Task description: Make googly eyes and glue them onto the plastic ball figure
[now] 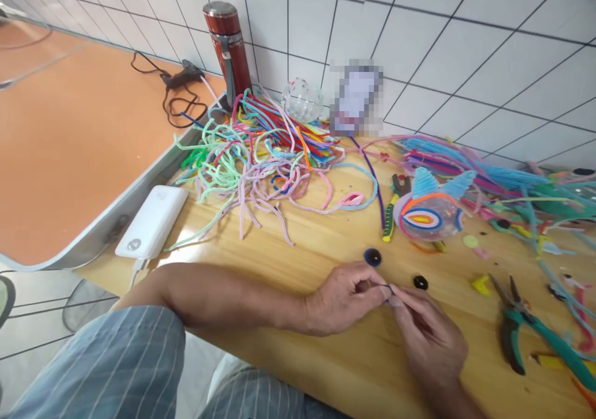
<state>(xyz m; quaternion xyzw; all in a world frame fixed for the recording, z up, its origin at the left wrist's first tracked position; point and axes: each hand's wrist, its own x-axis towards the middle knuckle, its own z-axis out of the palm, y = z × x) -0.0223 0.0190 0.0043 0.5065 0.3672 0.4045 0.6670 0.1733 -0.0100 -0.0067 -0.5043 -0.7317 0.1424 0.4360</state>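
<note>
Two hands [388, 290] pinch one blue pipe cleaner [389, 288].

Both hands, left [338, 298] and right [431, 338], meet at pinched fingertips [390, 295], the left arm [237, 295] stretched sideways.

Phone [356, 99] — blurred; held blue piece [390, 289] — mostly hidden.

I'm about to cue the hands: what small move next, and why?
Probably bring the blue strip to the bare black disc: the left hand and right hand pinch the strip, and the other black disc has a blue rim that this one lacks.
</note>
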